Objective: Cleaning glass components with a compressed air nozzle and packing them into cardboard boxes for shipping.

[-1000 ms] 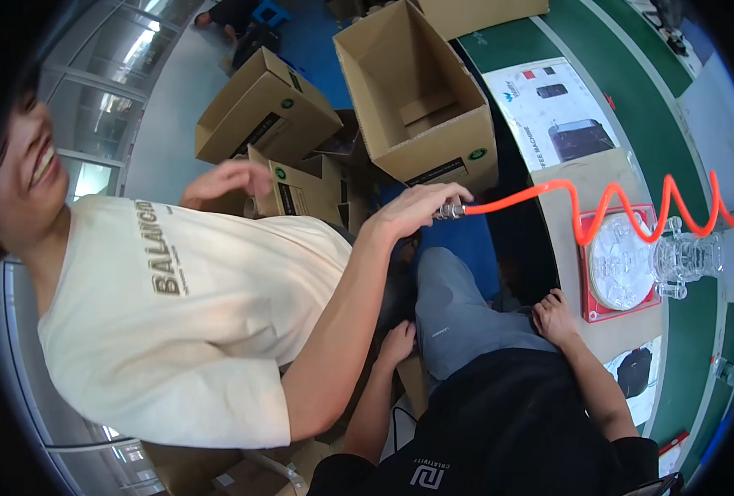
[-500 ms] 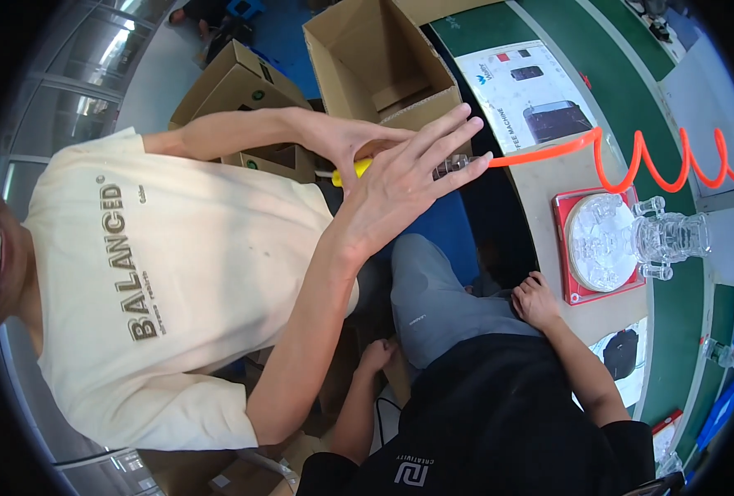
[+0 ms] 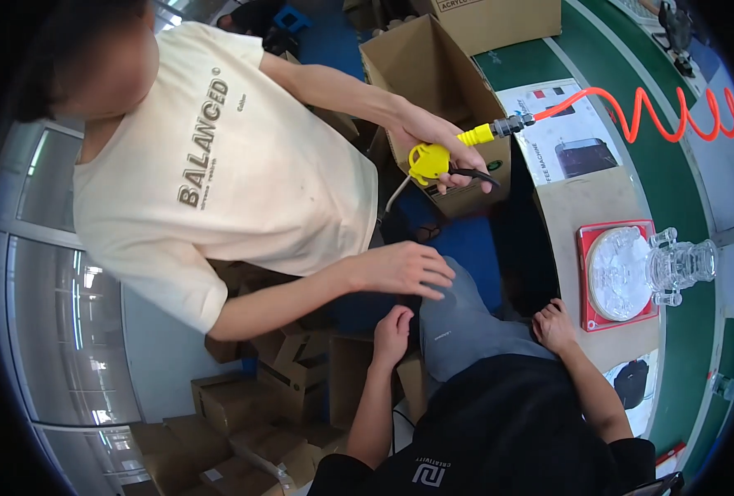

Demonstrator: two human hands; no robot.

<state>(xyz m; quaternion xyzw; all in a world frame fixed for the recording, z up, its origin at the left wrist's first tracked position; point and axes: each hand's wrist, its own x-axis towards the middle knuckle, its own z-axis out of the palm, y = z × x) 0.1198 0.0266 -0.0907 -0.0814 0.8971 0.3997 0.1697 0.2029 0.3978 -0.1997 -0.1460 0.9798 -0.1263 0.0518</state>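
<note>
My left hand (image 3: 392, 336) is held above the floor beside my grey-trousered leg (image 3: 458, 326), its fingers curled together with nothing visible in them. At the table's near edge, beside my knee, rests my right hand (image 3: 555, 326); its fingers are loosely bent, a little apart, and hold nothing. The nearest thing to it is a clear plastic piece with a round white base (image 3: 619, 273), on a red square tray (image 3: 588, 318). A co-worker in a cream T-shirt grips a yellow air blow gun (image 3: 429, 163) with a black lever; their other hand (image 3: 408, 269) hangs open above my leg.
An orange coiled air hose (image 3: 638, 116) runs from the blow gun across the table to the right. An open cardboard box (image 3: 408, 62) stands behind the co-worker's arm. More cardboard boxes (image 3: 235, 403) lie at lower left. A printed white carton (image 3: 565, 136) lies on the table.
The co-worker has leaned back, parted their hands and lowered one toward my leg; the blow gun now shows fully in the other. My view has shifted, while my hands keep nearly the same pose.
</note>
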